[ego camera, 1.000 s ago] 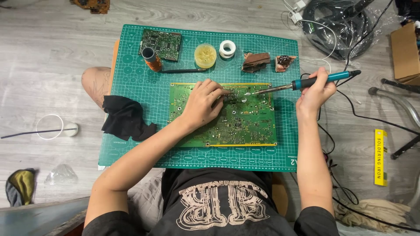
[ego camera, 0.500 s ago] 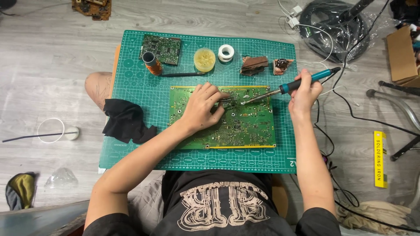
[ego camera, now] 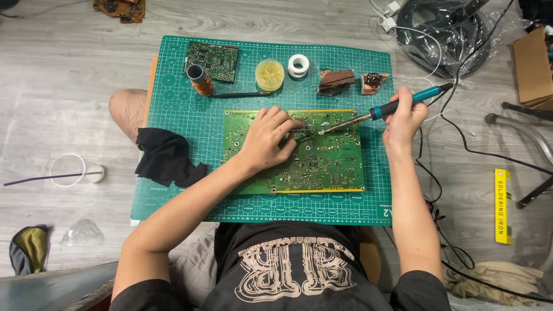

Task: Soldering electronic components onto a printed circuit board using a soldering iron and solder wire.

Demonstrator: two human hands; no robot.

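A large green circuit board [ego camera: 322, 167] lies on the green cutting mat [ego camera: 178, 196]. My left hand [ego camera: 266, 140] rests on the board's upper left part, its fingers pinched on a thin metal tool [ego camera: 300, 130] that points right. My right hand [ego camera: 403, 120], off the board's right edge, grips a soldering iron by its teal handle [ego camera: 410, 99]. The iron's metal tip [ego camera: 322, 131] touches the board just beside the end of the thin tool.
Along the mat's far edge sit a smaller circuit board [ego camera: 213, 60], an orange-wound cylinder [ego camera: 200, 80], a yellow flux tin [ego camera: 269, 75], a white solder spool [ego camera: 298, 64] and brown sponges [ego camera: 336, 82]. A black cloth [ego camera: 167, 158] lies left. Cables [ego camera: 443, 34] and a yellow box [ego camera: 503, 204] lie right.
My right hand shifted a little toward the board and tilted the iron's handle up, its tip lowering onto the board. My left hand stayed in place.
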